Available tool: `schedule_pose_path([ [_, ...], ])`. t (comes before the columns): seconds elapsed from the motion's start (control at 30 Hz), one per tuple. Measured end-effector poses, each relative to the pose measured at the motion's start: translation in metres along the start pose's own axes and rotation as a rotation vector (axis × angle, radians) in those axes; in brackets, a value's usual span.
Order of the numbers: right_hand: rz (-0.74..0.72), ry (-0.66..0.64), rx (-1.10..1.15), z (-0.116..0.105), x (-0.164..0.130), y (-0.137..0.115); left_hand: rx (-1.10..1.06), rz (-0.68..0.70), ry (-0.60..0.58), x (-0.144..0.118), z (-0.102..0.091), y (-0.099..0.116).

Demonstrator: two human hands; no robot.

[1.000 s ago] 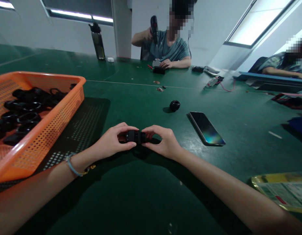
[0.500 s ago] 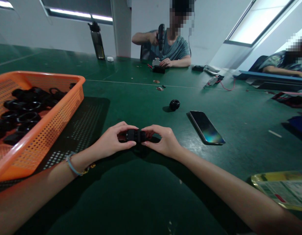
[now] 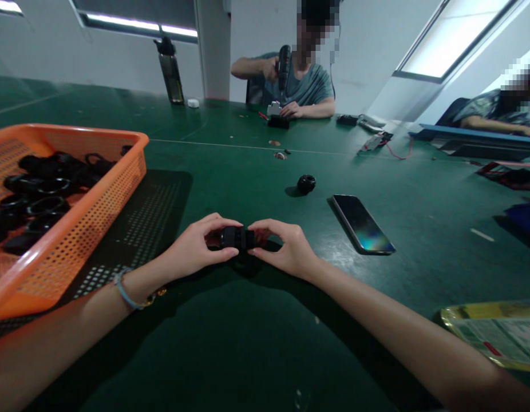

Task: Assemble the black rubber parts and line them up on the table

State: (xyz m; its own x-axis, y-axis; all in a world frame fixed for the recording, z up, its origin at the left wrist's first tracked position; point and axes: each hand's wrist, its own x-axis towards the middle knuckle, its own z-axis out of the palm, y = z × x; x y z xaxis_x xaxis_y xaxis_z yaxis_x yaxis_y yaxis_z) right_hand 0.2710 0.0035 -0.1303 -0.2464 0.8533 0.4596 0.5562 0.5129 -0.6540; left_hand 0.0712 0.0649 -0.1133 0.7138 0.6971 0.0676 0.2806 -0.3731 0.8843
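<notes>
A black cable gland (image 3: 234,237), short and ridged with a wider collar, lies level between my two hands just above the green table (image 3: 248,355). My left hand (image 3: 205,237) pinches its left end between thumb and fingers. On the right end, the thumb and fingertips of my right hand (image 3: 282,243) are closed; parts of those fingers are hidden. A similar black fitting (image 3: 307,183) stands alone beyond my right hand. To the left, an orange perforated basket (image 3: 106,200) holds several black fittings and rings (image 3: 48,206).
A phone (image 3: 363,224) lies right of my hands, and a yellow-edged packet (image 3: 497,332) is near my right forearm. Across the table a person (image 3: 308,86) holds a power drill (image 3: 283,67) over small parts. A bottle (image 3: 170,71) stands at the back; another person sits far right.
My hands keep the same grip on the cable gland with hardly any movement. Across the table, the person's drill has dipped slightly.
</notes>
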Motion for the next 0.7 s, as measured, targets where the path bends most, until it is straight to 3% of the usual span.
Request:
schedule_pose_path([
  [0.7, -0.047, 0.004, 0.024, -0.0003, -0.0010, 0.0036, -0.009, 0.014, -0.014, -0.0007, 0.0000, -0.0004],
])
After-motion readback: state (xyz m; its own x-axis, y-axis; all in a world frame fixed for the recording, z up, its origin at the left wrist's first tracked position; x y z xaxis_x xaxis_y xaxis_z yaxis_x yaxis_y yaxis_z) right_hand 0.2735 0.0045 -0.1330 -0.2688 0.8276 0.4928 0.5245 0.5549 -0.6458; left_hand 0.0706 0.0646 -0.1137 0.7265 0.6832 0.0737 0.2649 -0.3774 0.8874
